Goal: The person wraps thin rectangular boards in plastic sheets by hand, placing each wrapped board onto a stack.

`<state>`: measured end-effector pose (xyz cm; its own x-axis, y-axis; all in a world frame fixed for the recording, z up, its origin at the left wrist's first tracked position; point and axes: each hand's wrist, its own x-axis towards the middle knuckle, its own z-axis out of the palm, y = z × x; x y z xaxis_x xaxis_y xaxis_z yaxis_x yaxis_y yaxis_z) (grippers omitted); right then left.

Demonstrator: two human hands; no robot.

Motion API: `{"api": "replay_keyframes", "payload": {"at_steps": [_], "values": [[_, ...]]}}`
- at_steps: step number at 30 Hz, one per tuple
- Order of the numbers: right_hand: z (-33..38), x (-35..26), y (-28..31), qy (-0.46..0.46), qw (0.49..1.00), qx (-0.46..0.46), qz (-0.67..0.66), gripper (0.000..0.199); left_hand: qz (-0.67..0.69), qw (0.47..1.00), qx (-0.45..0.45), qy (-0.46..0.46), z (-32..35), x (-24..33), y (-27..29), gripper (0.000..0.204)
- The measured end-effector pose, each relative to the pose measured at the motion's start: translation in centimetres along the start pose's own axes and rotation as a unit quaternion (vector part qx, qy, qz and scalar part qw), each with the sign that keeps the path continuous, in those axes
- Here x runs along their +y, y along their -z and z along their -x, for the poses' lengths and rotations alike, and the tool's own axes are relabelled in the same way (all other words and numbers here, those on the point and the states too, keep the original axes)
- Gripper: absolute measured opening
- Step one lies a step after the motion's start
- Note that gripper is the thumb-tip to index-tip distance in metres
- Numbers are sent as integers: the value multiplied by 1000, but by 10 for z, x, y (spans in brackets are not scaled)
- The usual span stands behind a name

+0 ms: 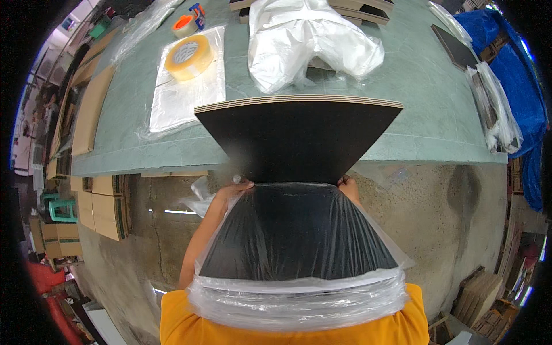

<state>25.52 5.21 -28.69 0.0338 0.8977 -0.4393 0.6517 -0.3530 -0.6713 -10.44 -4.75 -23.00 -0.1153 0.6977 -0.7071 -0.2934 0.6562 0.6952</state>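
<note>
- At far left, cardboard boxes stack below the green table; their lower rows blur into the rim.
- A yellowish tape roll lies on a flat clear bag.
- Our left hand pinches the clear plastic sleeve at its mouth.
- The stack of dark boards juts from the sleeve over the table edge; the near half is wrapped.
- Our right hand grips the sleeve's other corner, fingers mostly hidden.
- Crumpled white plastic covers more boards behind.

— What packaging shows?

— A clear plastic bag sheathes the black board's near half at 6 o'clock. A crumpled white bag lies at 12.

— Any boxes?

— Brown cartons (stacked, flat) at 9 o'clock.
</note>
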Motion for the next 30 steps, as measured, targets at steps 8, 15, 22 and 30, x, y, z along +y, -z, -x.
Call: {"api": "replay_keyframes", "payload": {"at_steps": [8, 15, 22, 30], "values": [[111, -173, 180, 356, 735, -513, -264, 29, -223, 883, -322, -260, 172, 144, -33, 24], [91, -139, 68, 322, 772, -533, 128, 67, -286, 886, -336, -140, 106, 89, -94, 17], [83, -194, 60, 290, 790, -509, 180, 63, -206, 932, -106, -280, 82, 115, -126, 22], [118, -240, 115, 277, 837, -402, -247, 23, -223, 895, -154, -353, 144, 195, -124, 20]]}}
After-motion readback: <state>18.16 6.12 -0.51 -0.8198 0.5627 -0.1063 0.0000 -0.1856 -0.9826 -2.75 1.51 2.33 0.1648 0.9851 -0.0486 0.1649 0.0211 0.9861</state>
